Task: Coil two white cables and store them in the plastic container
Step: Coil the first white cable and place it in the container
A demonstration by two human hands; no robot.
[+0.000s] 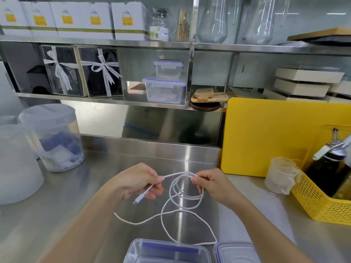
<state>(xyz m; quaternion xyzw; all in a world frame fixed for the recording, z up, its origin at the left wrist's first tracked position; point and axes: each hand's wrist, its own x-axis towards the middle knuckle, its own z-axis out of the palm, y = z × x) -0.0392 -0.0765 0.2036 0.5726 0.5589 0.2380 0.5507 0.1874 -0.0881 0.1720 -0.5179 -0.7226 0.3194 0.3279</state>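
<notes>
Head view: a white cable (182,194) is held above the counter (76,196), pinched near its plug by the left hand (136,182) at 9 o'clock and gripped as small loops by the right hand (212,184) at 3 o'clock. The loose tail may snag the container (167,250) at 6 o'clock, or the loops may spring open. The container and lid (235,252) are cut off; a second cable is not seen.

The plastic container (167,250) and its lid (235,252) are cut off by the bottom edge; the container's contents are perhaps blurred beyond telling.
</notes>
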